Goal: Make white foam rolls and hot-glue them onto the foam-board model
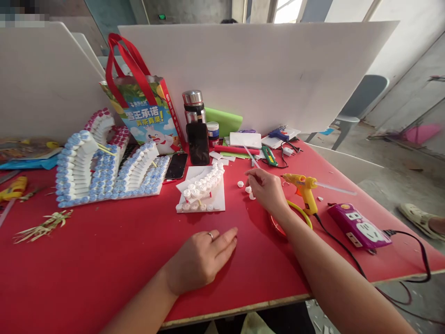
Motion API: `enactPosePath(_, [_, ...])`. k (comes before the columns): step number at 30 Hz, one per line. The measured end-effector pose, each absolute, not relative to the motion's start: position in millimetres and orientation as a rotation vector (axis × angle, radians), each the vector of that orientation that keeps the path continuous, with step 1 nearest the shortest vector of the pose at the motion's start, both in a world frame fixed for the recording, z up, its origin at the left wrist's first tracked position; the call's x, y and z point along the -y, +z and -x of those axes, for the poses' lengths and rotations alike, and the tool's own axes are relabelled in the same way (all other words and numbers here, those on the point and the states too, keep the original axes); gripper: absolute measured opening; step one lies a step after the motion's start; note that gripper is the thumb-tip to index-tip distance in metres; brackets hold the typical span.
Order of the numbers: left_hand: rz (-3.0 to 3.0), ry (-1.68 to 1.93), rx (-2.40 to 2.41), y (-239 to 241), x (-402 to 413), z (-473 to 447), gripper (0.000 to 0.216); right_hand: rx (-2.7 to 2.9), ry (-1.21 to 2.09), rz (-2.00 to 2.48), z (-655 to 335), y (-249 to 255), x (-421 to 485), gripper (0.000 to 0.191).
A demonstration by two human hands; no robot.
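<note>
My left hand (201, 257) rests palm down on the red table (104, 260), fingers stretched out together, a ring on one finger, holding nothing. My right hand (266, 188) reaches forward with its fingers curled down over small white roll pieces (240, 184) lying on the table; whether it pinches one is unclear. Just left of it stands a small white model (203, 190) of stacked rolls on a white base. A yellow glue gun (304, 188) stands right of my right hand.
A larger blue-and-white rolled-paper model (104, 169) sits at left, with a phone (176, 165), a dark bottle (196, 127) and a red-handled bag (146, 106) behind. A purple power strip (356, 226) lies at right. White boards (264, 69) wall the back. Another person's sandalled foot (420, 220) shows far right.
</note>
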State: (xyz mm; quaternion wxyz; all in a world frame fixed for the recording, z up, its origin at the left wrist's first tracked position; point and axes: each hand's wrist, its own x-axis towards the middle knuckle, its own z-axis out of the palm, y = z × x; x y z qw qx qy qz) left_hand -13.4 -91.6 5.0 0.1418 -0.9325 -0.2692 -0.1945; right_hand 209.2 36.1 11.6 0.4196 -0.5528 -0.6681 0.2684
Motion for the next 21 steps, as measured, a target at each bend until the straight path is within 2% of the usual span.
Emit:
enactPosePath(2, [2.659, -0.535, 0.767, 8, 93, 10, 0.041, 1.665, 0.667, 1.383, -209, 9, -37, 0.027])
enactPosePath(9, [2.506, -0.377, 1.199, 4, 76, 9, 0.052, 1.649, 0.660, 1.366, -211, 6, -41, 0.027])
enactPosePath(21, [2.443, -0.432, 1.275, -7, 71, 9, 0.048, 1.662, 0.609, 1.358, -213, 9, -43, 0.026])
